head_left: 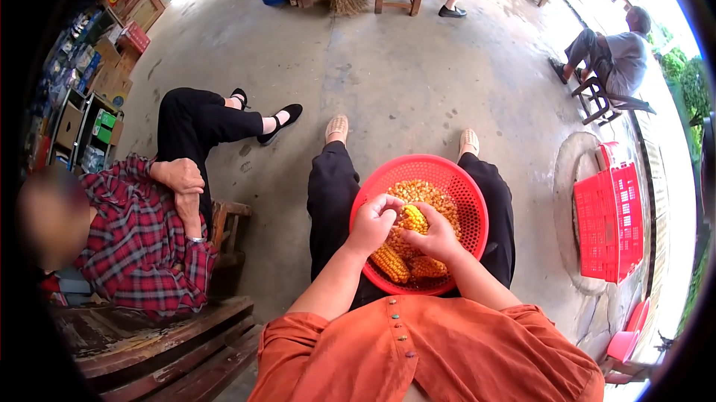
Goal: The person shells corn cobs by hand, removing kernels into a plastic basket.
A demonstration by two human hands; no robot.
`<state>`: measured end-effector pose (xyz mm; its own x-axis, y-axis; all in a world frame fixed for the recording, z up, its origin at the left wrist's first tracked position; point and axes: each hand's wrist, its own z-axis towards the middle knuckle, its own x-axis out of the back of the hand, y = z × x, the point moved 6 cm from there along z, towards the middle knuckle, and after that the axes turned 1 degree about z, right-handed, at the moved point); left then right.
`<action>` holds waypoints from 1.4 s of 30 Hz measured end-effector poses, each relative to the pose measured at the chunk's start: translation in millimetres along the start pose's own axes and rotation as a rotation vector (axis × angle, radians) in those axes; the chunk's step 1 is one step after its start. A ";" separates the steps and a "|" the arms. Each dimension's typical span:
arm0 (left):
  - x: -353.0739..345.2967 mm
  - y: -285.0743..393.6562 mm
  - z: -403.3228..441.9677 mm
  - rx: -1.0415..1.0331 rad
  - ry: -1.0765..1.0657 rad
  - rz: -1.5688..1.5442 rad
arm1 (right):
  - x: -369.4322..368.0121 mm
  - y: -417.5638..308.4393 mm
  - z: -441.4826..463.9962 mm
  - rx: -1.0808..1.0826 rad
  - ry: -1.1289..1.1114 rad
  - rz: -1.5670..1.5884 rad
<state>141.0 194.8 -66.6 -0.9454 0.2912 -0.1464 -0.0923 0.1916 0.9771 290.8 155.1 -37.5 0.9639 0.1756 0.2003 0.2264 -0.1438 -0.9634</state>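
Two hands on one cob. Which step do we have?

We read it as kernel removal: loose kernels (423,192) fill the far part of the red basket (470,204), and the held cob (412,218) sits over them. Can't tell if it has a bare patch.

What would our next move call for?

Our judgement: steady hold one side, thumb pressure along a row on the other, work kept above the basket so nothing scatters.

Fingers?

Left hand (372,221): curled closed against the cob's left side, thumb and forefinger nearly together by its upper end. Right hand (438,237): clamped on it from the right, thumb across the lower part. We can't see the fingertips underneath.

So the cob's between both thumbs?

Yes, tilted, upper end showing. Other cobs (390,262) lie below the hands, near side of the basket, apart from our fingers.
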 end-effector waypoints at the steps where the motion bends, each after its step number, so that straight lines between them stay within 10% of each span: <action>1: -1.1 5.3 -1.4 0.007 -0.003 -0.023 | 1.5 -0.7 0.0 0.000 0.001 -0.001; 25: -0.3 18.1 -5.3 -0.086 0.099 0.382 | 6.0 -40.1 -11.4 0.352 0.087 -0.786; 34: 1.9 9.9 -3.0 -0.052 0.088 0.218 | 6.9 -1.0 -2.7 0.157 0.000 -0.285; 39: -1.4 18.6 -5.5 -0.151 0.114 0.406 | 1.0 14.7 -10.0 -0.313 -0.075 0.583; 42: 4.2 7.5 -0.5 -0.050 0.104 0.008 | 8.2 13.2 -7.8 -0.219 0.020 0.518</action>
<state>136.1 197.0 -59.8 -0.9732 0.1935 -0.1241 -0.0973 0.1422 0.9850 302.8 147.0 -47.2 0.9587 0.0100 -0.2841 -0.2558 -0.4056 -0.8775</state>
